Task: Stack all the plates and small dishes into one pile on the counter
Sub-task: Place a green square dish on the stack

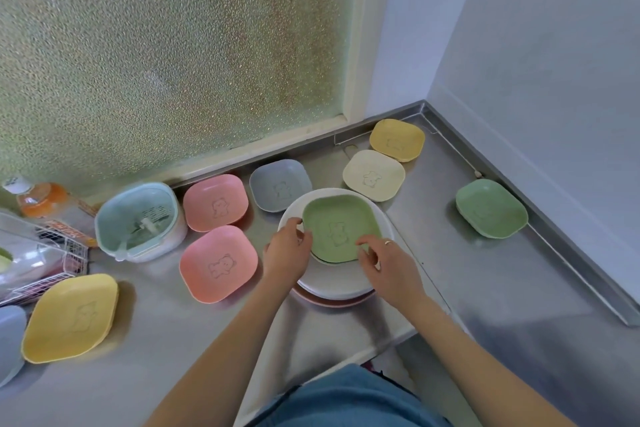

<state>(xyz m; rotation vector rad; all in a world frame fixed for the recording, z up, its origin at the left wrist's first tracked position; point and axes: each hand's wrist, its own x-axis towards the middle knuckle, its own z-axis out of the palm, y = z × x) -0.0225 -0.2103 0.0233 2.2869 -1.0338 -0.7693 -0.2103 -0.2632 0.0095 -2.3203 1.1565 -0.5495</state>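
Observation:
A pile of round plates (341,288), white over a pink one, sits mid-counter. On top lies a green square dish (337,222). My left hand (287,253) pinches its left edge and my right hand (384,260) grips its near right edge. Loose square dishes lie around: two pink ones (215,202) (219,263), a grey one (277,184), a cream one (374,174), a yellow one (397,139), another green one (491,208), a yellow one (71,317) at the left and a grey-blue one (8,340) at the frame's edge.
The steel counter (467,288) ends in a raised rim at the back and right walls. A pale blue lidded container (138,222) stands left of the pink dishes. A wire rack (41,260) and an orange bottle (40,198) stand at the far left. A frosted window is behind.

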